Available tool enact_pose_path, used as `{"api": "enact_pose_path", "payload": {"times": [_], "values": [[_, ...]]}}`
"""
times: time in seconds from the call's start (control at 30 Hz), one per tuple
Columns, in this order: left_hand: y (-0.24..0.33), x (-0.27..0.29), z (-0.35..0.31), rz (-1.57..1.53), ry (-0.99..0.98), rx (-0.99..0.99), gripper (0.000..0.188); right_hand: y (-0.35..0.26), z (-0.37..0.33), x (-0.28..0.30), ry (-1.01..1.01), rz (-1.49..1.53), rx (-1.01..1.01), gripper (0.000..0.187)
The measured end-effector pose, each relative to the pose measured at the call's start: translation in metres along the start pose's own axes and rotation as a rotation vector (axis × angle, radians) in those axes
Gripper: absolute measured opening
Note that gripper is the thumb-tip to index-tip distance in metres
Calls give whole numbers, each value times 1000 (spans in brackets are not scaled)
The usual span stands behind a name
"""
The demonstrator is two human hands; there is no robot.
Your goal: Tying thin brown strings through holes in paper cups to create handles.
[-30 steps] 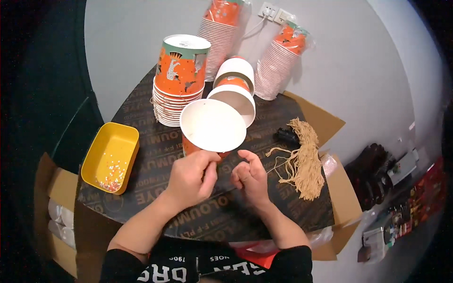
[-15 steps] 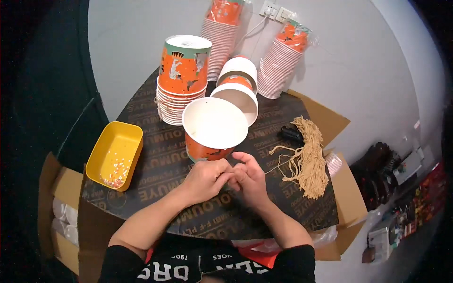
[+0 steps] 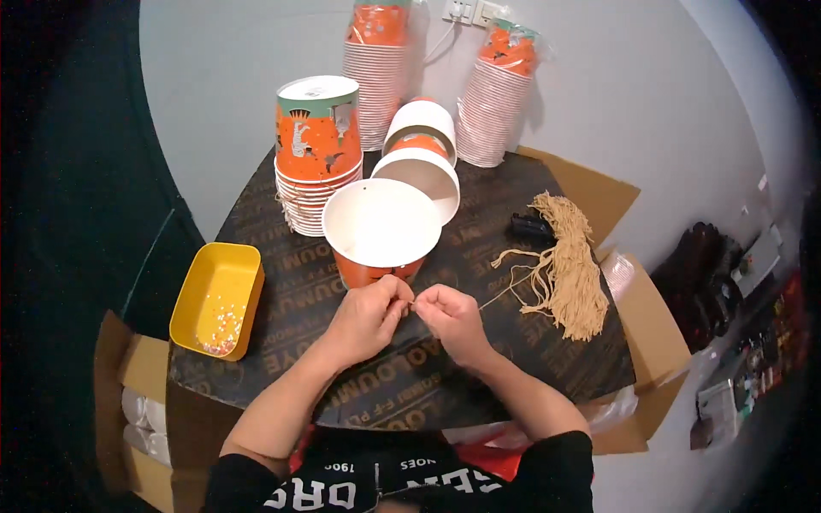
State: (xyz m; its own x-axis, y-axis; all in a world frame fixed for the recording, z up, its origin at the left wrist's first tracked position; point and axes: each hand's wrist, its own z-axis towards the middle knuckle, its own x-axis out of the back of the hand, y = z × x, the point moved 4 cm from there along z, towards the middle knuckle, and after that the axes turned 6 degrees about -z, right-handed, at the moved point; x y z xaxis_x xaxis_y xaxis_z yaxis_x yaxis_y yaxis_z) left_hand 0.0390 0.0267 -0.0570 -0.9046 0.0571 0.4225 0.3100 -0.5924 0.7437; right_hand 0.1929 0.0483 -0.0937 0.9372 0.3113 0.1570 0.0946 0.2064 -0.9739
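Observation:
A tan string (image 3: 494, 299) runs between my two hands, in front of an orange paper bucket (image 3: 352, 270) with a white inside and its mouth up. My left hand (image 3: 366, 318) is closed in a pinch on the string, its fingers against the bucket's lower front. Just to the right, my right hand (image 3: 453, 321) pinches the same string, a small gap between the two sets of fingertips. From there the string trails right toward a thick bundle of tan strings (image 3: 571, 274) on the table. Whether the string is tied to the bucket is hidden by my fingers.
Behind the bucket stands an upside-down bucket stack (image 3: 318, 141); other buckets (image 3: 419, 175) lie on their sides. Two plastic-wrapped stacks (image 3: 375, 94) (image 3: 490, 115) lean by the wall. A yellow bin (image 3: 220, 278) holds small beads, left. A black object (image 3: 530, 227) sits beside the strings. Cardboard boxes (image 3: 657, 312) flank the table.
My hands have drawn slightly apart, and the right hand's raised fingers have curled closed. String now shows between the fingertips. The whole view has shifted a little.

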Motion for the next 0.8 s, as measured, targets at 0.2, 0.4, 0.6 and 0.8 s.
{"api": "enact_pose_path", "payload": {"times": [0.2,0.4,0.6,0.8], "values": [[-4,10,1,-121,187,45,6,-5,-1,3,126,-50,92,7],[-7,-1,-2,-111,31,322,23,-3,-6,-1,82,-135,179,8],[-2,-5,-2,-80,65,182,14,-6,-7,-2,93,-202,246,8],[8,23,-4,273,487,-216,12,-4,-7,0,156,-165,281,9]]}}
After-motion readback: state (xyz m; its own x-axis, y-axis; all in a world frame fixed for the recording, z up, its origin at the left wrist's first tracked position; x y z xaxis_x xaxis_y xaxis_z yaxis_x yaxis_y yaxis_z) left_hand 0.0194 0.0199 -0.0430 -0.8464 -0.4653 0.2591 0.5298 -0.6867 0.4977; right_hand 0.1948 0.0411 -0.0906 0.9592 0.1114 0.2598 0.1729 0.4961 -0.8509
